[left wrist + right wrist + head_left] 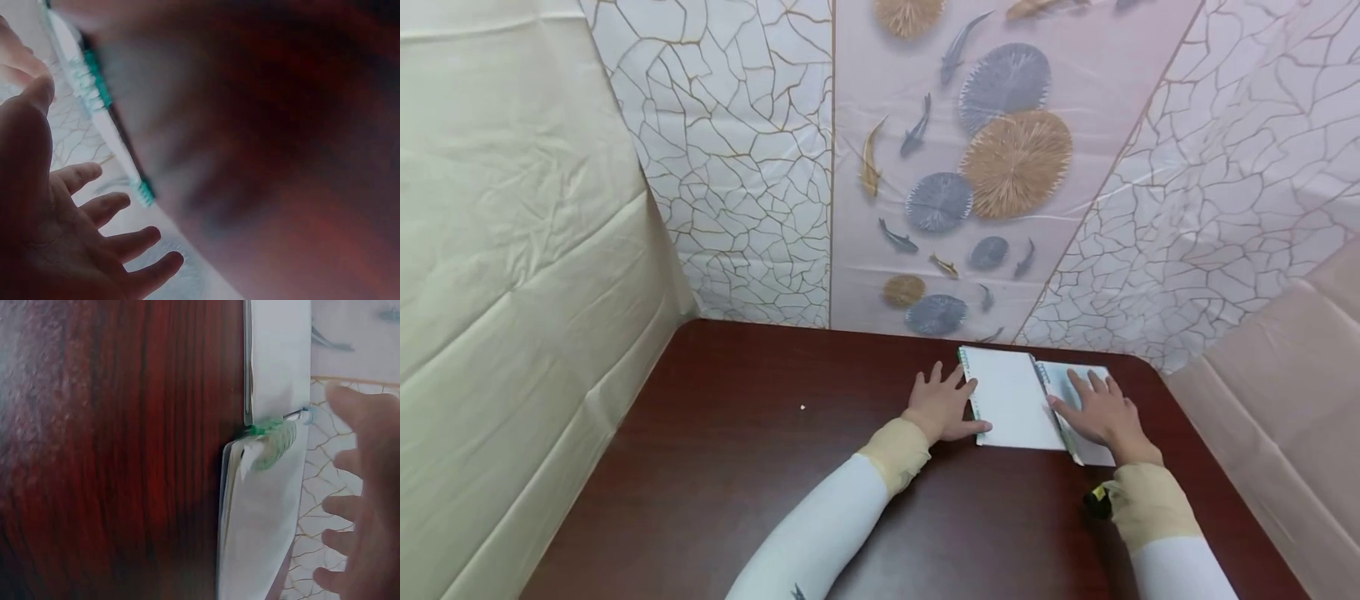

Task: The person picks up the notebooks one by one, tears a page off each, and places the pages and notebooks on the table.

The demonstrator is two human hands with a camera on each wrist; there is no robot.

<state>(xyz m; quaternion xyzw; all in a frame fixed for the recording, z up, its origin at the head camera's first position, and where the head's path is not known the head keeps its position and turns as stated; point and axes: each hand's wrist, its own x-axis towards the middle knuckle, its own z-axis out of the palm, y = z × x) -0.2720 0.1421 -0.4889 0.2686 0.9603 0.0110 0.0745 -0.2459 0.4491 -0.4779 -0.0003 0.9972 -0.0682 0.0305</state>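
Two white notebooks with green spiral bindings lie side by side on the dark red table. At the left notebook (1011, 400), my left hand (942, 406) has its fingers spread across the bound left edge, the thumb by the near corner. In the left wrist view, the green coils (97, 78) appear beyond the spread fingers. My right hand (1101, 412) spreads over the right notebook (1093, 452), hiding part of its page. The right notebook's green binding (275, 440) meets the left notebook's edge. Whether either palm touches paper, I cannot tell.
The dark red wooden table (737, 500) runs back to a patterned wall sheet (760, 208). A tiny white speck (802, 407) lies left of my left hand. Beige cloth (535, 275) hangs along the left side, and more cloth (1277, 400) stands close on the right.
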